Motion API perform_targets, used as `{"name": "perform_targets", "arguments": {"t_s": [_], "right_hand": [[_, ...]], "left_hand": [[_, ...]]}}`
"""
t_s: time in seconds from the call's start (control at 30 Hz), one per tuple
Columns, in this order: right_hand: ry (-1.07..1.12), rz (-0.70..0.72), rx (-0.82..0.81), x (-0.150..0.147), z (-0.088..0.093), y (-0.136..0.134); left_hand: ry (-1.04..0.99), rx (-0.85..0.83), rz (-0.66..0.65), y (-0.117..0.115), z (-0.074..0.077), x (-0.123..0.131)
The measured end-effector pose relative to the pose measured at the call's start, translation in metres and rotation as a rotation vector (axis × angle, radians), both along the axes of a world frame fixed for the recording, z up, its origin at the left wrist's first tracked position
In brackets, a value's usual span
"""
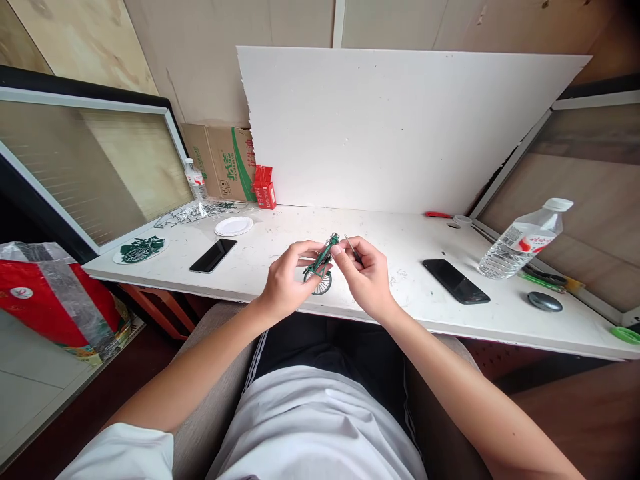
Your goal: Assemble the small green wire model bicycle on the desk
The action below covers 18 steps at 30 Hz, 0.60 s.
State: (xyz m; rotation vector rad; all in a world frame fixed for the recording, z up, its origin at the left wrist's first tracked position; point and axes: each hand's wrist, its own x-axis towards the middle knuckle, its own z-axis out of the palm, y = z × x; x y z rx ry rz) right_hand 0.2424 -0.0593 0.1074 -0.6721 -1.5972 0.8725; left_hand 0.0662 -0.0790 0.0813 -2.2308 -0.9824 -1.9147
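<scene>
A small green model bicycle [326, 257] is held over the front of the desk, with a spoked wheel [323, 283] at its lower end. My left hand [289, 277] is closed round its frame from the left. From the other side, the thumb and finger of my right hand [367, 273] pinch near its upper end. A thin tool with a metal shaft and dark handle, like a small screwdriver [353, 249], is tucked in the fingers of my right hand. The fingers hide part of the bicycle.
On the white desk [300, 227] lie two phones [213, 255] [456, 281], a white plate [233, 226] and a plate of green parts [141, 250]. Empty part frames [220, 209] lie farther back. A tilted water bottle [525, 240] and a dark oval object [545, 301] are at right.
</scene>
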Motion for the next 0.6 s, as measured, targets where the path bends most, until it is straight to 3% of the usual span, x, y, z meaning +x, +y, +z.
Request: {"name": "perform_targets", "arguments": {"t_s": [0.6], "right_hand": [[-0.007, -0.012, 0.026, -0.0002, -0.0014, 0.0015]], "left_hand": [[-0.082, -0.151, -0.059, -0.0036, 0.0022, 0.0026]]}}
